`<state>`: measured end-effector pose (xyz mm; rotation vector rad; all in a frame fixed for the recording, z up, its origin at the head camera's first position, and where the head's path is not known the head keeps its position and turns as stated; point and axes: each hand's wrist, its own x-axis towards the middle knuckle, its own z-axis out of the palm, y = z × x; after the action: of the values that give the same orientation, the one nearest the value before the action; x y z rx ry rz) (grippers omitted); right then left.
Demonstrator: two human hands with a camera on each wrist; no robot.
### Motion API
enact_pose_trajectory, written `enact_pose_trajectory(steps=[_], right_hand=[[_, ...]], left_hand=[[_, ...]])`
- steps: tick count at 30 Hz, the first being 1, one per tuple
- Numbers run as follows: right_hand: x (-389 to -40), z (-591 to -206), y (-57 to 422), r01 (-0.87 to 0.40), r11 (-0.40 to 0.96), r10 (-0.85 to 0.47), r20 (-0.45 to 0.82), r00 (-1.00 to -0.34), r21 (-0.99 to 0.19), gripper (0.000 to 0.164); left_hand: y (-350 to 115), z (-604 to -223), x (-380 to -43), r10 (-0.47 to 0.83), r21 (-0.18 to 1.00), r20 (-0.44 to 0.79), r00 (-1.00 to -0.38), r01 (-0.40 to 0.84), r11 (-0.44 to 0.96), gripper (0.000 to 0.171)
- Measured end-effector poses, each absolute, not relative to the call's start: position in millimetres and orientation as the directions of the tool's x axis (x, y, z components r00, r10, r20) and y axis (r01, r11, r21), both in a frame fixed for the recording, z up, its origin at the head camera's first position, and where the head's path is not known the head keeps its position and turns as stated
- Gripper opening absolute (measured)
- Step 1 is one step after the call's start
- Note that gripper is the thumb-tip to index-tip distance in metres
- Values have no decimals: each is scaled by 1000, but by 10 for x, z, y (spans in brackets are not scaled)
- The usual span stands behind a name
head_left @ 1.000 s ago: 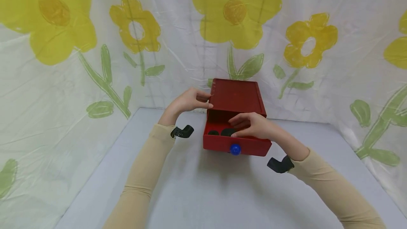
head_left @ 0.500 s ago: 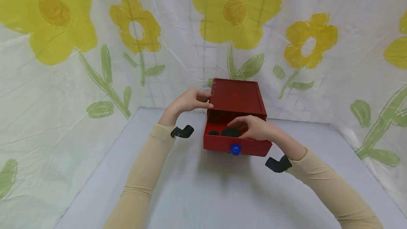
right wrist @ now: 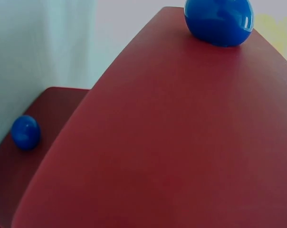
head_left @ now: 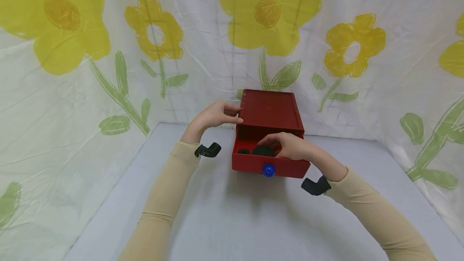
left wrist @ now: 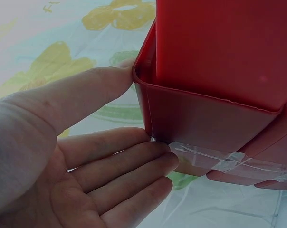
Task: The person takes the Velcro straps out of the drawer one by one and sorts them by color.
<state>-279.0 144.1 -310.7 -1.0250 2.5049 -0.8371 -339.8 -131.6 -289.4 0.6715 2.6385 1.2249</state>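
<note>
Left hand (head_left: pixel 217 114), fingers straight, touches side of red cabinet (head_left: pixel 270 110); right hand (head_left: pixel 290 147) dips into pulled-out drawer (head_left: pixel 248 162), fingers at black disc (head_left: pixel 262 151), can't tell if gripped.

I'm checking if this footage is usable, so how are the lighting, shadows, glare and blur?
Head view: fairly even light, soft shadow on the table below the drawer; left wrist view: dimmer, with glare on the clear tape; right wrist view: shiny highlights on the nearer knob, yellow patch behind blurred.
</note>
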Motion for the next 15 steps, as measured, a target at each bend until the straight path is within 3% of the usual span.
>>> enact_pose_trajectory(steps=[15], right_hand=[[-2769, -3079, 1428, -533, 609, -686, -52, -726, -587, 48]], left_hand=[[-1308, -2896, -3396, 454, 752, 46, -890, 330, 571, 58]])
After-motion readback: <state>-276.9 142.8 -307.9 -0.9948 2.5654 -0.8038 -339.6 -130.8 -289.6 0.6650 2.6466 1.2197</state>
